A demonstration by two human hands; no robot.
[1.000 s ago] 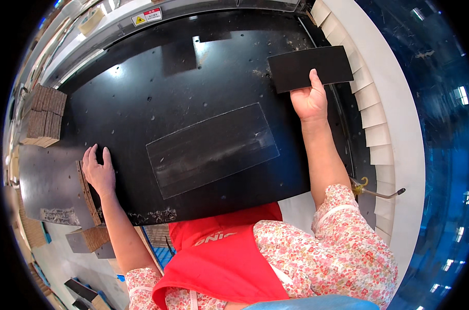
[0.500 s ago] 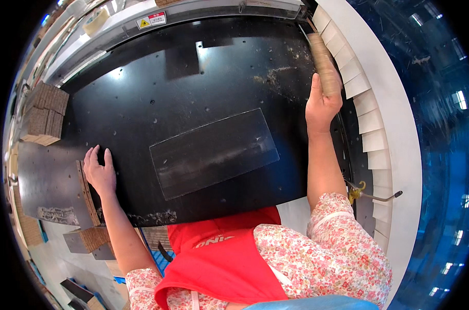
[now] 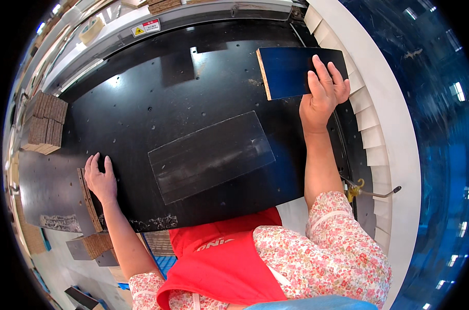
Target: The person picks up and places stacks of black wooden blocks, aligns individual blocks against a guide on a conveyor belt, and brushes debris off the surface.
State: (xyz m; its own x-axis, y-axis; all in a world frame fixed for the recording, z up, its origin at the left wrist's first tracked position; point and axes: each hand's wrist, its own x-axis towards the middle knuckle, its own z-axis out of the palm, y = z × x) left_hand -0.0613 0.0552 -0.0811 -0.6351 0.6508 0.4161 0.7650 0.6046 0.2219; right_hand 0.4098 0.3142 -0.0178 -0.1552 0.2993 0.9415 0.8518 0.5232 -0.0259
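My right hand [image 3: 321,98] is at the far right of the black work table [image 3: 126,119]. It holds a small particle-board panel [image 3: 286,72] by its near right part, fingers across the dark face and the thumb hidden. A raw tan edge shows on the panel's left side. My left hand [image 3: 101,178] rests on the table at the left, fingers apart and nothing in it. Beside it, a narrow strip of board [image 3: 90,200] lies along the table. A dark rectangular panel [image 3: 212,157] lies flat at the middle of the table.
A stack of particle-board pieces [image 3: 47,121] stands at the left edge. White overlapping flaps [image 3: 371,137] line the right side, beside a hooked metal rod [image 3: 376,196] with yellow wrapping. A tape roll [image 3: 91,30] sits beyond the back rail. More boards [image 3: 97,245] are below left.
My right hand has turned the panel from nearly edge-on to showing its dark face, shifting slightly left. My left hand stays in nearly the same place.
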